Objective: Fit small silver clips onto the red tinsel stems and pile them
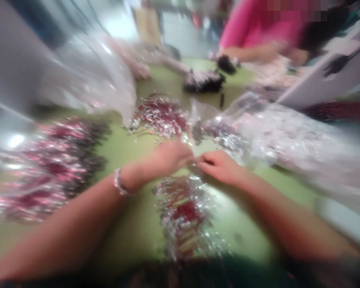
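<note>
My left hand (174,155), with a pale bracelet (120,183) at the wrist, meets my right hand (219,165) above the green tabletop (243,220). The fingers of both are closed in a pinch, almost touching. Whatever sits between the fingertips is too small and blurred to name. Just below my hands lies a row of dark red strands with shiny silvery ends (186,212). Beyond them is a loose heap of similar red and silvery pieces (162,116). Silvery pieces in clear plastic (231,134) lie behind my right hand.
Bundles of red pieces with dark ends (57,168) are stacked at left. Clear plastic bags stand at back left (93,80) and right (303,140). A black-ended bundle (204,82) lies farther back. Across the table works a person in a pink top (252,24).
</note>
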`<state>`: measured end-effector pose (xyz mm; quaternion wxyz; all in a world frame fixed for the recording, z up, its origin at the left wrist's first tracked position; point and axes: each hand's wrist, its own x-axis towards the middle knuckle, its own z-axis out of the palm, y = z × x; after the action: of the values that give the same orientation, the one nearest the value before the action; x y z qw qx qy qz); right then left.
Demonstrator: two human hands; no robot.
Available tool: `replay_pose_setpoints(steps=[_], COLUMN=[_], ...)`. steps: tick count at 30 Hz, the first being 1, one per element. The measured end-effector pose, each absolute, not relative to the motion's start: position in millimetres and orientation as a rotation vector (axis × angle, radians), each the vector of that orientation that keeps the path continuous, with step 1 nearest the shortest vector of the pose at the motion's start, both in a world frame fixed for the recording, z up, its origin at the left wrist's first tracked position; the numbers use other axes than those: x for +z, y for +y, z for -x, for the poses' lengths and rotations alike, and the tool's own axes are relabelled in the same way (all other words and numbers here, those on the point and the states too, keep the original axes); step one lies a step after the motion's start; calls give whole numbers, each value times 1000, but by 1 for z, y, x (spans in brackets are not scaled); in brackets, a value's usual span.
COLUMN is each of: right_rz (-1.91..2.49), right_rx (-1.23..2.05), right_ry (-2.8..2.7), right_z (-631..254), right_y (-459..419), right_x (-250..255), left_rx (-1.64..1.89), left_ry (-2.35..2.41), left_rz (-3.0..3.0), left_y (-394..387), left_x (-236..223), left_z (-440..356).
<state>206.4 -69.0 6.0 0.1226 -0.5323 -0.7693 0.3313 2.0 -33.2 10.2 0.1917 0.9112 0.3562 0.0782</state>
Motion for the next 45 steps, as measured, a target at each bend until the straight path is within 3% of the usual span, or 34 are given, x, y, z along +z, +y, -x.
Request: replay_pose_setpoints(steps=[4, 6, 12, 19, 25, 30, 36, 45], right_rz=[1287, 1244, 1603, 1932, 1797, 1748, 1787, 1614], right_rx=[1232, 1215, 477, 21, 108, 2, -215, 72], right_ry=[-2412, -2478, -2382, -2383, -2622, -2768, -2748, -2408], right_z=[-209, -212, -232, -258, -267, -269, -251, -231], right_y=[-71, -72, -56, -34, -36, -38, -43, -32], right_x=[15, 19, 10, -5, 6, 5, -3, -23], left_rx=[557, 648, 580, 321, 447, 890, 774, 475], left_ry=[1293, 1367, 1539, 1698, 1627, 1504, 1323, 1212], left_rz=[-2254, -2176, -2194, -2373, -2286, -2021, -1991, -2448], left_y=[-20, -16, 16, 51, 40, 6, -28, -41], left_x=[5, 1, 2, -2, 7, 26, 3, -25], left_z=[6, 4, -21, -58, -34, -3, 8, 0])
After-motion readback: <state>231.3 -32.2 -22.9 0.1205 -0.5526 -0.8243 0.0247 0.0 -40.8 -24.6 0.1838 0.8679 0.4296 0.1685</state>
